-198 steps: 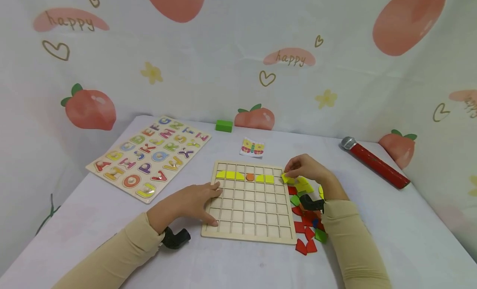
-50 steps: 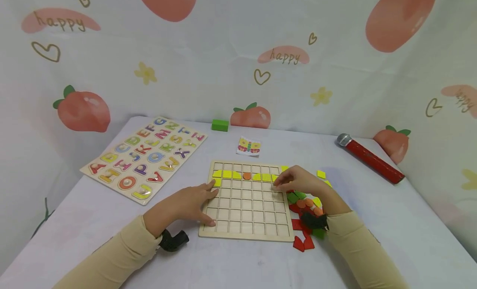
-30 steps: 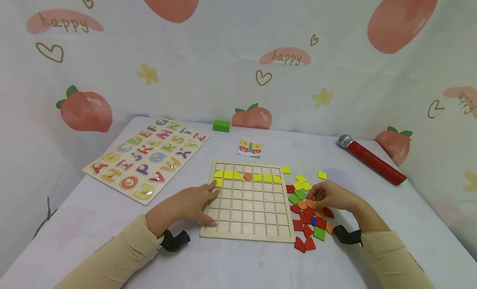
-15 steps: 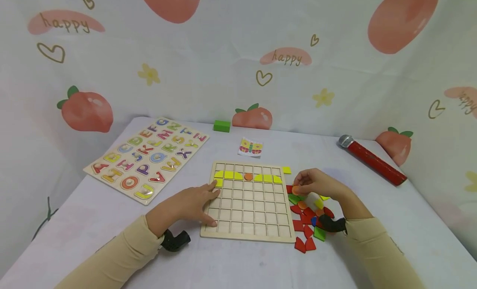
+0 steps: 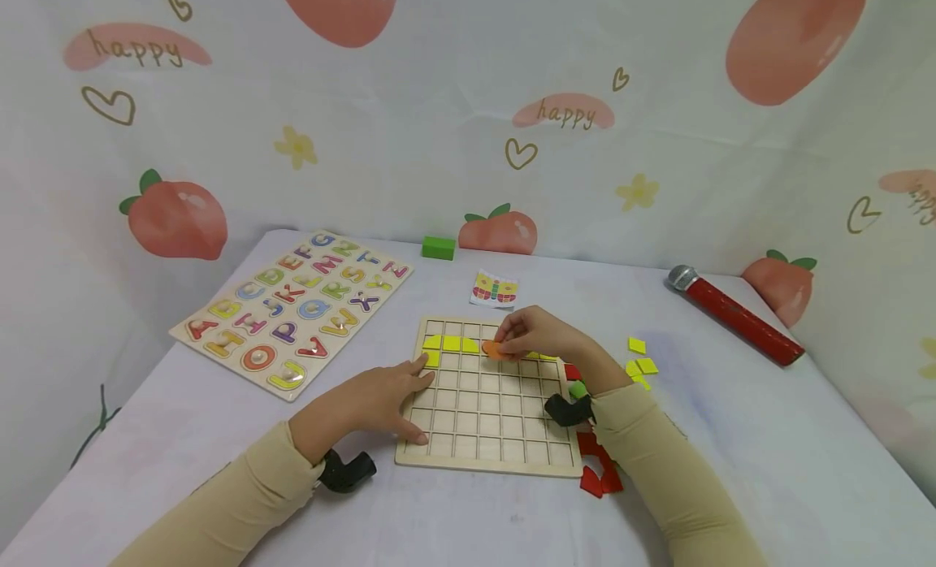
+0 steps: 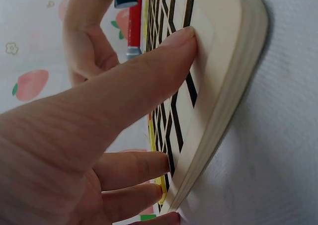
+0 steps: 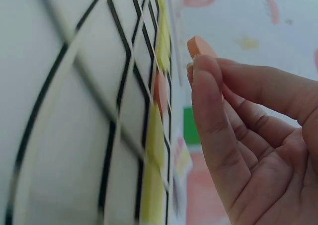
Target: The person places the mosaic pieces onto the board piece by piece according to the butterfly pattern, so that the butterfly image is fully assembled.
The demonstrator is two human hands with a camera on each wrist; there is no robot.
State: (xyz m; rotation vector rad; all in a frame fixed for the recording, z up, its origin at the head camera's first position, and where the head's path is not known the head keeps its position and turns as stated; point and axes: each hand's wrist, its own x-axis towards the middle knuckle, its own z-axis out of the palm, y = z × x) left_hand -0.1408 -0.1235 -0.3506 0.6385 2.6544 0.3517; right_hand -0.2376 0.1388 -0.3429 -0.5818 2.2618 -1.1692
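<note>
A wooden grid board (image 5: 490,467) lies before me. My left hand (image 5: 376,400) rests on its left edge, fingers spread; in the left wrist view the thumb (image 6: 181,41) touches a near corner. Over the board's upper middle, my right hand (image 5: 544,335) pinches an orange disc (image 7: 200,46) between thumb and index finger. Below it another orange disc (image 7: 160,93) sits in the second row, among yellow tiles (image 5: 452,344). One yellow square (image 5: 431,358) fills the left cell of the third row. My right hand hides part of the upper right cells.
Behind the board lies a butterfly picture card (image 5: 494,289). Loose red pieces (image 5: 592,482) and yellow squares (image 5: 646,365) lie at the right, partly behind my sleeve. A letter puzzle (image 5: 274,307), green block (image 5: 439,248) and red microphone (image 5: 734,315) stand farther out.
My right hand has picked an orange disc from the loose pieces and carried it left over the board. Earlier, yellow tiles joined the second and third rows. My left hand stays put.
</note>
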